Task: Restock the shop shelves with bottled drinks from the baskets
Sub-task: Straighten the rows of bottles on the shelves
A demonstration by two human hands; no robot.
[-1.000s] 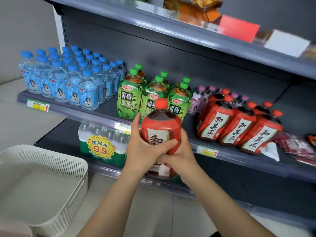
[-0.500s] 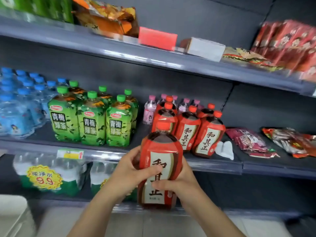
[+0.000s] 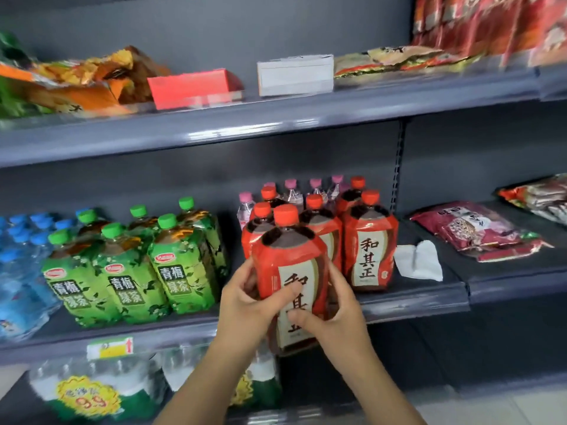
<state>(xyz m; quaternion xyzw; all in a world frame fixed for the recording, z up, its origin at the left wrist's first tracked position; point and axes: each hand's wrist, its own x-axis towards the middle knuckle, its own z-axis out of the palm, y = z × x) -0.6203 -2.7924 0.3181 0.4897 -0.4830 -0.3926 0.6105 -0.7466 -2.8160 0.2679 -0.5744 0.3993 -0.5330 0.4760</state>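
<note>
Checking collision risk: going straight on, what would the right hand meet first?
Likely the shelved red bottles just behind the held bottle that the right hand grips; depth is unclear.

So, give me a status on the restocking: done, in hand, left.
Done: the shelved red bottles stand grouped on the middle shelf, beside the green tea bottles. In hand: the left hand and right hand both grip the held red bottle in front of that group, not yet set down. Left: placing it on the shelf. The baskets are out of view, so remaining stock cannot be told.
</note>
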